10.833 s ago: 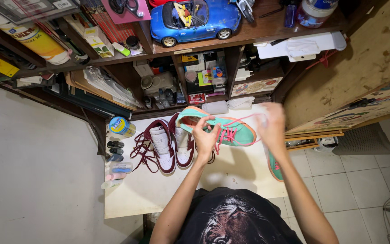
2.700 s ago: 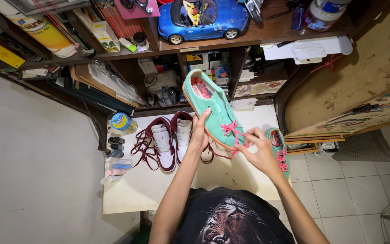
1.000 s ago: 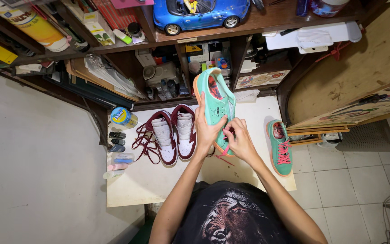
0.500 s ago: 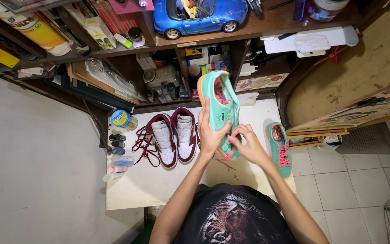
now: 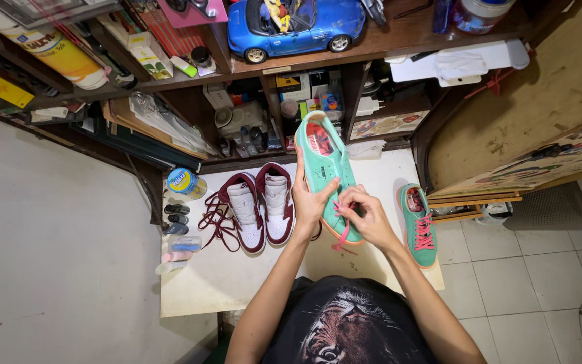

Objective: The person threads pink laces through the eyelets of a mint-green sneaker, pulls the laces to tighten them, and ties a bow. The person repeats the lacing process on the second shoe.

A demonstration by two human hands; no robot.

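Mint-green sneaker is held up over the worktop, long axis running away from the person, toe end nearest the body, heel twd the shelves. Left hand is wrapped round its left side, gripping it. Right hand sits at the near end, pinching the pink lace. Both hands touch the shoe; right is nearer the lace. Matching sneaker lies just to the right.

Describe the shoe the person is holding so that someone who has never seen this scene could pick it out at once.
Start at the white table below the cluttered wooden shelves. Above its middle, the left hand grips a mint-green sneaker, while the right hand pinches its pink lace. Its twin lies flat on the table's right side, fully laced, and the maroon-and-white pair sits to the left; only this shoe is lifted.
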